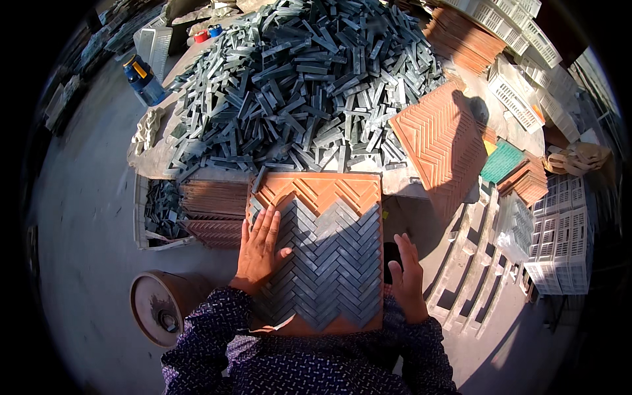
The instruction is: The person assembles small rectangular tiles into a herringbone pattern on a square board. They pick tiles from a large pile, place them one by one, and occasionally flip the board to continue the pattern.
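Observation:
An orange mold tray (pixel 316 184) lies in front of me, its surface ridged in a herringbone pattern. Grey stone strips (pixel 322 263) fill most of it in a zigzag, while the far end shows bare orange grooves. My left hand (pixel 259 250) rests flat on the strips along the tray's left side, fingers stretched out and holding nothing. Just off the right edge is my right hand (pixel 409 276), its fingers extended and thumb apart, with nothing in it. Beyond the tray rises a large heap of loose grey strips (pixel 309 79).
Another orange mold tray (pixel 441 145) leans at the heap's right. White plastic crates (pixel 559 243) are stacked farther right, beside a slatted pallet (pixel 467 263). A round drum (pixel 158 309) stands at left. A blue bottle (pixel 143 82) and white gloves (pixel 147 128) sit on the heap's left side.

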Tool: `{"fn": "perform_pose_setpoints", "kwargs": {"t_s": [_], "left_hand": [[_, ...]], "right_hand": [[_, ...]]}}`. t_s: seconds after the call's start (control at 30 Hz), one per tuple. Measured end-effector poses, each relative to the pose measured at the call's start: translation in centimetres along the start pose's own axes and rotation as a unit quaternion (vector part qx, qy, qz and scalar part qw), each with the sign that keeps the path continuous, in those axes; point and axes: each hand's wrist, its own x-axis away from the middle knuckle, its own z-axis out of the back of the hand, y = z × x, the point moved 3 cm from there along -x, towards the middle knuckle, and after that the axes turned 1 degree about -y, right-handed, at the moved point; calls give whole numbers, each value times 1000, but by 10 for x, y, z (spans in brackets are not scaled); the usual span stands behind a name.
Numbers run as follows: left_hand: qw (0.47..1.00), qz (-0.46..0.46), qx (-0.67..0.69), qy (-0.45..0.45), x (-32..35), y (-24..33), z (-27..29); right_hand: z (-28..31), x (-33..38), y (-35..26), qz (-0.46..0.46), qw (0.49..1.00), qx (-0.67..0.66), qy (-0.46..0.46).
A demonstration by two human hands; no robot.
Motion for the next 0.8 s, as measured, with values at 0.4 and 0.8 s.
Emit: {"fn": "perform_pose_setpoints", "kwargs": {"t_s": [0.4, 0.8], "left_hand": [[999, 9, -17, -26, 28, 11, 9], [948, -238, 31, -207, 113, 55, 4]], "right_hand": [[-8, 13, -18, 26, 999, -21, -14], [-4, 23, -27, 24, 998, -50, -3]]}}
